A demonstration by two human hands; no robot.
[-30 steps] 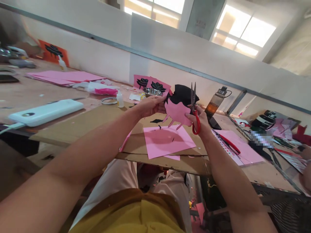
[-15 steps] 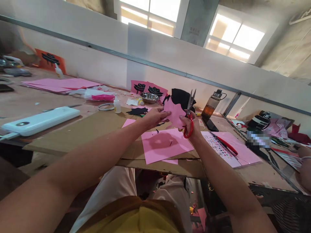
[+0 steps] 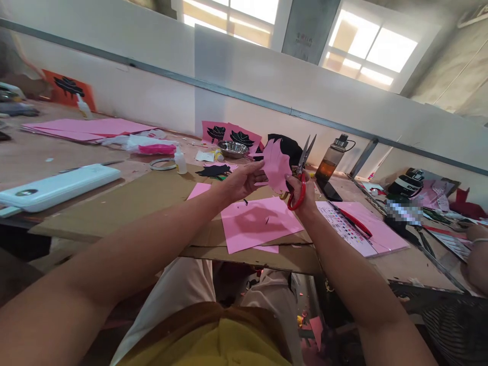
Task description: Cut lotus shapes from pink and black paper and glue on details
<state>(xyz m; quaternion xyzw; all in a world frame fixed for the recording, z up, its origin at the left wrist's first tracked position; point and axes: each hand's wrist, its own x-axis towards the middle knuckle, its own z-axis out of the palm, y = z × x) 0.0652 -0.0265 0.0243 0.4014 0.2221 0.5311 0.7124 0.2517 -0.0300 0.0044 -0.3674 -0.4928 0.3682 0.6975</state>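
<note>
Above the cardboard, my left hand (image 3: 246,180) pinches the left side of a pink cutout (image 3: 276,170) with a jagged outline. Closed around the red handles of the scissors (image 3: 297,197), my right hand (image 3: 305,193) also steadies the cutout's right edge with its thumb. The scissor blades point up and away, slightly apart, and are not in the cutout. A black piece (image 3: 292,147) shows behind the cutout; whether it is attached I cannot tell. Under my hands lies a pink sheet (image 3: 259,223) with small black scraps on it.
Cardboard (image 3: 114,208) covers the table. Left are a pale blue device (image 3: 63,187), a glue bottle (image 3: 180,160) and pink sheets (image 3: 87,128). A metal bowl (image 3: 233,149) stands behind. Right are a drink bottle (image 3: 330,158), phone (image 3: 328,190), red-handled tool (image 3: 353,221) and another person's arm (image 3: 478,254).
The pink cutout has turned in my hands, its top now tipped more upright. The scissors have shifted slightly, still in my right hand. The whole view has moved a little.
</note>
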